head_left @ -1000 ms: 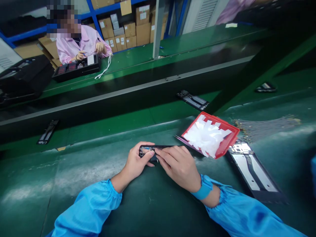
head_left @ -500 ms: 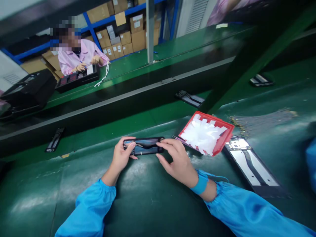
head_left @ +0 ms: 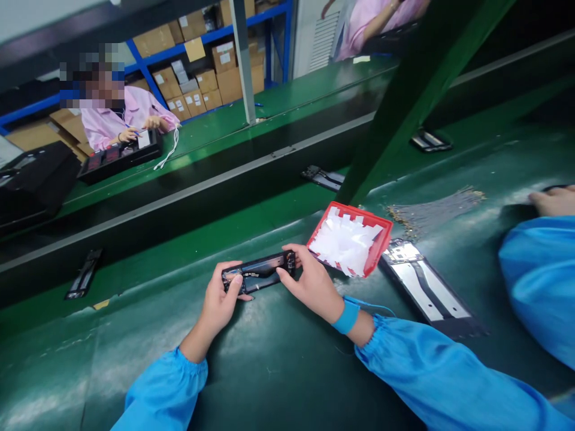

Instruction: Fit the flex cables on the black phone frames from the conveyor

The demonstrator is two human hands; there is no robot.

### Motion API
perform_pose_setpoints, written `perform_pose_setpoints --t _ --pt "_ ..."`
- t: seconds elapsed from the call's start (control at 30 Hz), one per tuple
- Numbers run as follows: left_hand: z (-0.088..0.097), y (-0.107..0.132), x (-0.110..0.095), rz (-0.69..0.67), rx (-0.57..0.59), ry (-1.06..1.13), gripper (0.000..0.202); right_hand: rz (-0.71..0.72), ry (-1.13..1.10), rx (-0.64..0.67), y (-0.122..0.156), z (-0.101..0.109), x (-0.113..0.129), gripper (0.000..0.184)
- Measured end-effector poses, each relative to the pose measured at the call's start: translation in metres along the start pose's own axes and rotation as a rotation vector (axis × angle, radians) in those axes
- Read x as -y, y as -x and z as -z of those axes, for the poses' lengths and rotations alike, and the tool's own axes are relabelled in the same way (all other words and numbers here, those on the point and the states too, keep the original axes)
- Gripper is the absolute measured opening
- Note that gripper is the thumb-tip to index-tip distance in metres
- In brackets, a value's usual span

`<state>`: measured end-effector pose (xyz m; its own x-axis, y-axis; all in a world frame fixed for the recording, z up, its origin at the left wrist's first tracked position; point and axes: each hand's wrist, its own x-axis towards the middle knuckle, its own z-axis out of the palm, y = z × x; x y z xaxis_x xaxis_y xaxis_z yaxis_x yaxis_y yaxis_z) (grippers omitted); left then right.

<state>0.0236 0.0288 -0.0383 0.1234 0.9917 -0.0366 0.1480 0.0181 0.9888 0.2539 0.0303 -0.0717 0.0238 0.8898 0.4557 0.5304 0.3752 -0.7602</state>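
Grips a black phone frame [head_left: 258,272] at both ends, long axis running left to right, open face turned up toward the camera. Clamps the near-left end with the left hand [head_left: 222,299]: thumb pressed on the upper face, fingers curled underneath. Clamps the far-right end with the right hand [head_left: 309,287]: thumb on the near edge, fingers wrapped over the far edge. Keeps the phone frame low over the green bench mat [head_left: 269,371], right end tilted slightly higher than the left. Cannot tell whether the underside touches the mat.

Shows a blue wrist strap [head_left: 345,317] on the right wrist, above a blue sleeve cuff.

Places a red tray [head_left: 381,251] just beside the right hand, on its far-right side, filled with white paper slips [head_left: 344,242]. Lays a second phone frame [head_left: 424,287] flat on the mat just right of the tray, inner metal plate facing up. Spreads a heap of small gold-coloured parts [head_left: 435,209] on the mat beyond that.

Carries three more frames on the conveyor belt [head_left: 251,206] behind the mat, well apart from one another. Seats a co-worker in a pink coat [head_left: 130,114] across the belt, both hands at a black tray [head_left: 117,158]. Brings a neighbour's blue sleeve [head_left: 539,275] into the right edge.
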Motion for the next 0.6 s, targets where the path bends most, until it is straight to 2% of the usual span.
perform_pose_setpoints --t 0.13,0.27,0.4,0.5,0.6 --pt "-0.014 0.013 0.005 -0.032 -0.020 -0.087 0.045 -0.041 0.040 -0.020 0.001 -0.001 0.000 0.054" --pt "-0.027 0.022 0.005 -0.152 -0.049 -0.227 0.037 -0.093 0.018 -0.035 0.004 -0.003 0.007 0.065" --pt "-0.036 0.027 0.002 -0.324 -0.071 -0.360 0.026 -0.121 0.007 -0.036 0.005 -0.002 0.019 0.067" --pt "-0.040 0.031 0.004 -0.451 -0.116 -0.469 0.027 -0.109 -0.010 -0.036 0.007 -0.001 0.026 0.068" --pt "-0.043 0.033 0.008 -0.522 -0.137 -0.543 0.027 -0.101 -0.016 -0.033 0.011 -0.002 0.029 0.067"
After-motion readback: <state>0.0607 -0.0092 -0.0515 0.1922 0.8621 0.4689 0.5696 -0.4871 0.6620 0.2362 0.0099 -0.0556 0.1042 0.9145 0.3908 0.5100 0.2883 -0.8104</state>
